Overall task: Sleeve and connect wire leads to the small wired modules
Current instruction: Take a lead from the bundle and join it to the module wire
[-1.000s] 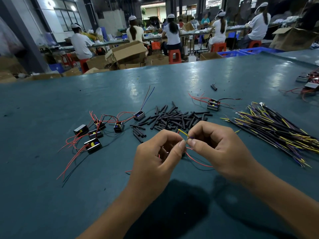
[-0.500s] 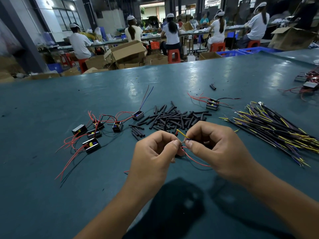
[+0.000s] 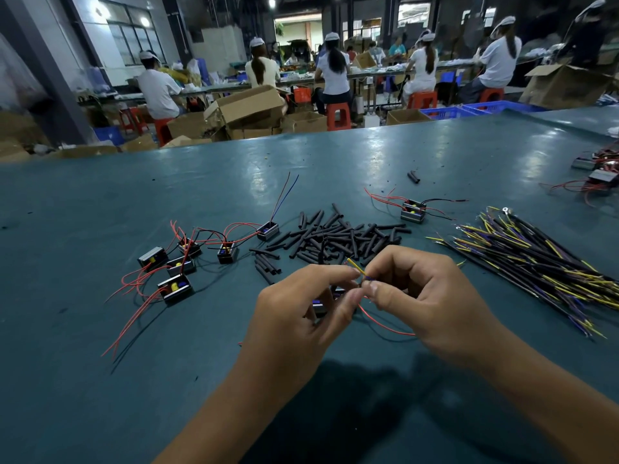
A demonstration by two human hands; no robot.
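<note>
Both hands remain above the near table [image 3: 100,380] as a second ago, the left hand [image 3: 294,316] pinching a small module [image 3: 321,304], the right hand [image 3: 425,296] pinching the yellow wire [image 3: 355,265] now tipped slightly higher, with black sleeves [image 3: 338,237] heaped just beyond, unmoved.

Above the green table [image 3: 100,380], a small module [image 3: 323,304] is held in the curled fingers of the left hand [image 3: 301,316], while a yellow lead [image 3: 355,265] is pinched at the fingertips of the right hand [image 3: 432,306]. A red wire [image 3: 382,324] is looped below the hands. Black sleeve pieces [image 3: 338,239] are heaped beyond them, wired modules [image 3: 177,266] are clustered to the left, and a bundle of yellow and purple leads [image 3: 536,259] is spread to the right.
</note>
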